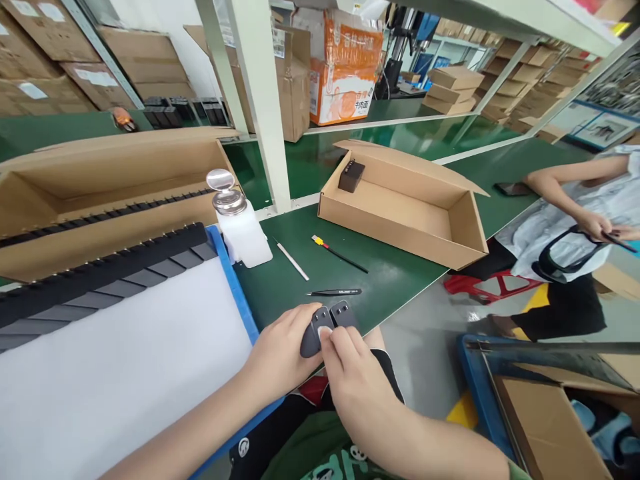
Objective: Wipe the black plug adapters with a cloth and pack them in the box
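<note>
Two dark grey plastic pieces with small metal pins, a rounded one (pixel 311 339) and one beside it (pixel 343 313), are held together over the table's front edge. My left hand (pixel 280 343) is closed around the rounded piece from the left. My right hand (pixel 360 377) has its fingers bent in and pressed on the pieces, with a small white bit, perhaps a wipe, at its fingertips. Just beyond lie black tweezers (pixel 334 292), a white pen-like stick (pixel 293 260) and a short black cable with a yellow plug (pixel 343 255). A white pump bottle (pixel 245 233) has its lid up.
At left, a blue tray (pixel 233 280) bears a row of dark parts (pixel 105 270) and a white sheet. Behind it stands a long cardboard box (pixel 100 160). An open carton (pixel 400 233) holds one black block (pixel 351 176). A co-worker (pixel 575 233) sits at right.
</note>
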Tool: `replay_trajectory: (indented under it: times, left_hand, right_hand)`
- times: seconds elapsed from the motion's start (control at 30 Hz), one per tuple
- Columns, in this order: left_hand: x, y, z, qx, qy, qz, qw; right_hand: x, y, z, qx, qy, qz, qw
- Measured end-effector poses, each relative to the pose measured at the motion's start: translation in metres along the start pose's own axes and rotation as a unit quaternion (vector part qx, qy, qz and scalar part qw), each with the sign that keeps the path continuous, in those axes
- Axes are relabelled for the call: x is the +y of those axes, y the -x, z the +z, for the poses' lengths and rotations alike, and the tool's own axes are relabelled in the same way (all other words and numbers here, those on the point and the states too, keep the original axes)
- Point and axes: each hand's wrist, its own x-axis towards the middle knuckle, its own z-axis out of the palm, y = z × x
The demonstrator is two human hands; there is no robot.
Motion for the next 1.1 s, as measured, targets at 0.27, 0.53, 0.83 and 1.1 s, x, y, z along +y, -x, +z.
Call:
replay_trajectory:
  times: [0.27,0.53,0.83,1.1]
  left_hand:
    - [0.022,-0.007,-0.005,0.033,-0.080,0.032,0.996]
    - [0.038,-0.026,0.012,0.101,-0.149,0.069,0.981]
    - [0.037,-0.022,0.006,0.111,-0.148,0.081,0.979]
    - [0.036,-0.022,0.005,0.120,-0.162,0.089,0.975]
  right_hand:
    - [0.081,0.005,-0.028,0.043,-0.234,0.116,0.964]
    - [0.094,0.025,0.015,0.052,-0.246,0.054,0.966]
    - [0.084,0.023,-0.003,-0.013,-0.230,-0.020,0.973]
    - [0.084,0.013,-0.008,-0.068,-0.166,-0.054,0.982]
